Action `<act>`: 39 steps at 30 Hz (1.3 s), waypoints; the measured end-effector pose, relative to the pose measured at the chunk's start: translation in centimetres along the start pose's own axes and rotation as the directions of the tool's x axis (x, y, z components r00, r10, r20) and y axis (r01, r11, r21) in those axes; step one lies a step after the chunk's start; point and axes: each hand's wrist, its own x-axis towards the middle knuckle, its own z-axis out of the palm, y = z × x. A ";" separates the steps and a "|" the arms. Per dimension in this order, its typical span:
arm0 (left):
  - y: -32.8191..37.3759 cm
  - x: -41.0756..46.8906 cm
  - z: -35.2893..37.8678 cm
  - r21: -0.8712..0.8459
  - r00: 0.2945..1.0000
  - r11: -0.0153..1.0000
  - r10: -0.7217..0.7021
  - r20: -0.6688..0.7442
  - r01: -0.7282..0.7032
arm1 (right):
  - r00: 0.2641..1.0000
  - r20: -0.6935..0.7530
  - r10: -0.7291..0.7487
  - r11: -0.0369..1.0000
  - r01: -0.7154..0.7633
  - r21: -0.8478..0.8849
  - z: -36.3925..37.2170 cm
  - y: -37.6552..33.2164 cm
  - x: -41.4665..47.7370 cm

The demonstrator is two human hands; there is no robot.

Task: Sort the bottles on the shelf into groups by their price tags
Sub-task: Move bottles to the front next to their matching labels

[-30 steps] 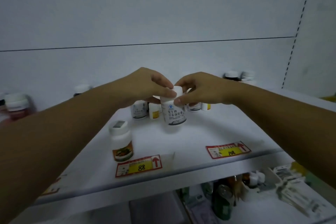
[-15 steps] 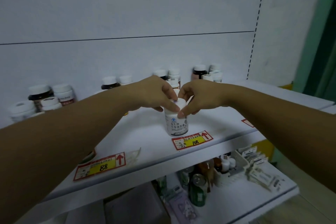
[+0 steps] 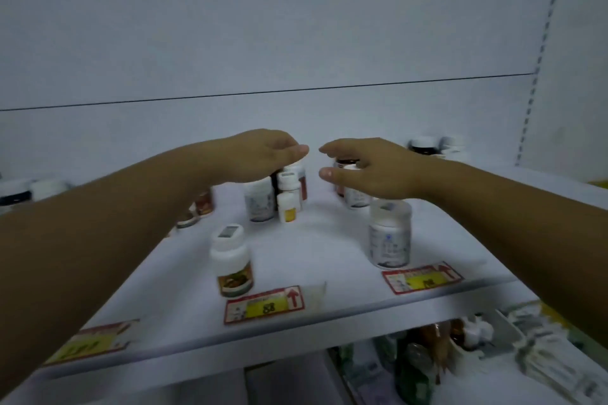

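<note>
A white bottle with a grey-blue label (image 3: pixel 390 233) stands on the white shelf (image 3: pixel 329 253), just behind the right price tag (image 3: pixel 422 277). Neither hand touches it. A white bottle with a brown-green label (image 3: pixel 232 261) stands behind the "88" price tag (image 3: pixel 265 304). My left hand (image 3: pixel 260 154) hovers open above a cluster of small bottles (image 3: pixel 276 196) at mid-shelf. To the right, my right hand (image 3: pixel 368 168) is open above a second group of bottles (image 3: pixel 350 189). A third price tag (image 3: pixel 90 342) lies at the front left edge.
More bottles stand at the back right corner (image 3: pixel 434 145) and along the far left (image 3: pixel 29 189). Two brown-labelled bottles (image 3: pixel 197 209) peek from under my left forearm. The lower shelf (image 3: pixel 460 355) holds bottles and boxes.
Both hands have let go of the grey-blue labelled bottle, leaving it behind the right price tag, and have risen and reached back over the bottle clusters. The camera has swung back left.
</note>
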 end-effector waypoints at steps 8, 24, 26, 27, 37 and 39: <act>-13.8 -9.6 -6.3 0.091 0.940 0.968 -0.203 -0.274 0.235 | 0.951 0.151 -0.268 0.958 0.280 -0.064 6.4 -12.0 8.2; -37.6 -20.3 -10.4 0.138 0.853 0.842 -0.515 -0.084 0.522 | 0.896 0.282 -0.342 0.911 0.390 -0.136 21.6 -27.4 23.0; -39.2 -20.1 -9.9 0.113 0.851 0.844 -0.519 -0.074 0.524 | 0.923 0.236 -0.304 0.932 0.340 -0.129 23.5 -27.9 24.6; -39.9 -20.0 -9.5 0.088 0.850 0.846 -0.521 -0.075 0.526 | 0.940 0.201 -0.275 0.945 0.303 -0.120 24.3 -28.0 25.4; -42.0 -19.5 -8.3 -0.109 0.889 0.889 -0.453 -0.069 0.445 | 0.998 -0.027 -0.056 0.997 0.058 0.050 29.3 -29.2 32.3; -42.1 -19.4 -8.1 -0.096 0.901 0.901 -0.429 -0.068 0.422 | 0.997 -0.061 -0.046 0.993 0.052 0.101 29.9 -29.6 32.8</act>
